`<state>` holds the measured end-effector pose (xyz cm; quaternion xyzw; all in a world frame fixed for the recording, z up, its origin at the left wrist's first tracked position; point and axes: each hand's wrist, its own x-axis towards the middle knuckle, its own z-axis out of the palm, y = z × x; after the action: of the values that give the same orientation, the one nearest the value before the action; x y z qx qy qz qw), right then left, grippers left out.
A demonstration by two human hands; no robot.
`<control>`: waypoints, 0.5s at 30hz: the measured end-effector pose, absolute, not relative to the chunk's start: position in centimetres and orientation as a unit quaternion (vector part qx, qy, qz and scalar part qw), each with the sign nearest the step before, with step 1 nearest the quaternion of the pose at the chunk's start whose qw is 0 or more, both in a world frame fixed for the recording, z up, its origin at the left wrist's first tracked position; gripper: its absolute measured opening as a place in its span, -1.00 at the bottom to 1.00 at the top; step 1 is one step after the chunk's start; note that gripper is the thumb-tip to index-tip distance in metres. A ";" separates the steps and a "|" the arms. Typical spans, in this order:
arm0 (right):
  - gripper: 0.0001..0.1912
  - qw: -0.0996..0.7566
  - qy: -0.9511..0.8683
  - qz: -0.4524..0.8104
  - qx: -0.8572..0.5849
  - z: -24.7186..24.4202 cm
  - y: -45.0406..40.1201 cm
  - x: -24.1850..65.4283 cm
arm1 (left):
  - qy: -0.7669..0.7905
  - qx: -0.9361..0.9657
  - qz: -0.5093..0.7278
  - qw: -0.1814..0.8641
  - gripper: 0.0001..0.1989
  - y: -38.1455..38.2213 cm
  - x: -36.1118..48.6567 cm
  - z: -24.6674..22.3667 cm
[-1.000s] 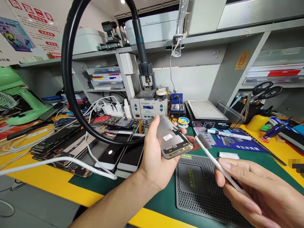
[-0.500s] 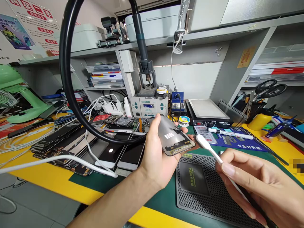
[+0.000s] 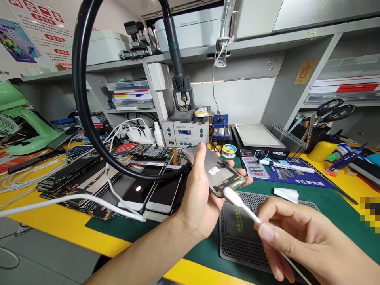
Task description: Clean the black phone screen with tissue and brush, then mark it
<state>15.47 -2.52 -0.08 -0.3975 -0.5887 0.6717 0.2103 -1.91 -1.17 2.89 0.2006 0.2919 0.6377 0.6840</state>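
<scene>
My left hand [image 3: 197, 190] is closed around a phone screen [image 3: 218, 171], its grey back with a white label and ribbon connectors turned toward me. The thumb lies across its left side, and fingertips show past the right edge. Between the thumb and fingers of my right hand [image 3: 285, 233] is a white swab [image 3: 245, 208] with a thick rounded tip. That tip is at the screen's lower edge; whether it touches cannot be made out. Beneath both hands lies a dark perforated mat [image 3: 237, 249] on the green work mat [image 3: 204, 253].
Phones [image 3: 164, 194] and stacked phone parts [image 3: 71, 178] lie to the left, under a looping black hose [image 3: 81, 99] and white cables. Behind stand a soldering station [image 3: 185, 134] and a hot plate [image 3: 261, 140]. A marker [image 3: 286, 166] and crumpled white tissue [image 3: 286, 194] lie to the right.
My right hand has moved left, bringing the swab's tip from beside the screen to its lower edge. The screen has turned slightly in my left hand. The white tissue shows more fully.
</scene>
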 end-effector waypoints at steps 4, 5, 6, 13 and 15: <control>-0.57 0.209 -0.600 0.658 -0.404 -0.1 -2.5 15.7 | 0.274 0.202 0.640 0.689 -0.59 -1.1 -2.0 2.6; -0.58 0.210 -0.602 0.655 -0.406 -0.2 -2.5 15.8 | 0.267 0.201 0.640 0.691 -0.59 -1.1 -2.0 2.5; -0.58 0.212 -0.604 0.650 -0.409 -0.2 -2.5 15.9 | 0.264 0.199 0.641 0.693 -0.59 -1.1 -2.0 2.5; -0.61 0.214 -0.610 0.624 -0.440 -0.1 -2.1 16.3 | 0.272 0.190 0.643 0.690 -0.61 -0.9 -2.2 2.8; -0.62 0.225 -0.614 0.609 -0.448 0.0 -2.1 16.4 | 0.262 0.178 0.641 0.699 -0.60 -0.9 -2.3 2.8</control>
<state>16.44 -2.14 -0.01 -0.4482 -0.6143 0.6093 0.2248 -2.31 -0.88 2.82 0.1784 0.2619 0.6412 0.6989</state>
